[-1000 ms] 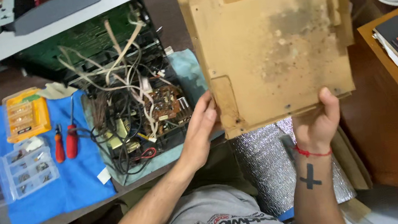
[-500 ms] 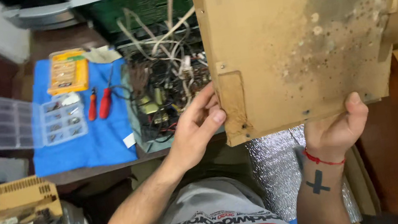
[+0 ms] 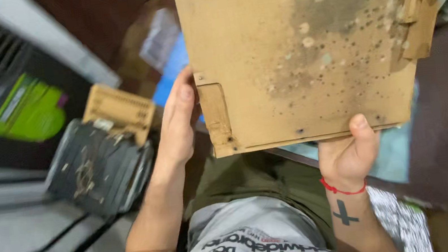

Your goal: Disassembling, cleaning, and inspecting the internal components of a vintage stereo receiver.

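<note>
A big, flat wooden board (image 3: pixel 305 47) fills the upper middle and right of the view, held up in the air in front of the person's chest, broad face toward the camera. It looks roughly square, so no clear long axis shows; its top edge runs out of the picture. The face is tan, stained with a dark patch and many small specks toward the upper right. A small wooden block (image 3: pixel 216 115) sits at the lower left corner and a worn wooden strip (image 3: pixel 418 11) runs down the right edge.

To the left, blurred, lie a dark grilled case with a green label (image 3: pixel 11 106), a dark ribbed box (image 3: pixel 98 167) and a tan slotted box (image 3: pixel 118 109). A bit of blue cloth (image 3: pixel 174 69) shows behind the board's left edge.

The left hand (image 3: pixel 178 120) lies flat along the board's left edge, fingers (image 3: pixel 183 94) stretched out and pressing sideways, likely to steady it. The right hand (image 3: pixel 347 156) carries the weight from beneath, thumb over the lower edge and the other fingers hidden behind, so it grips the board. A red string (image 3: pixel 343 190) circles that wrist.
</note>
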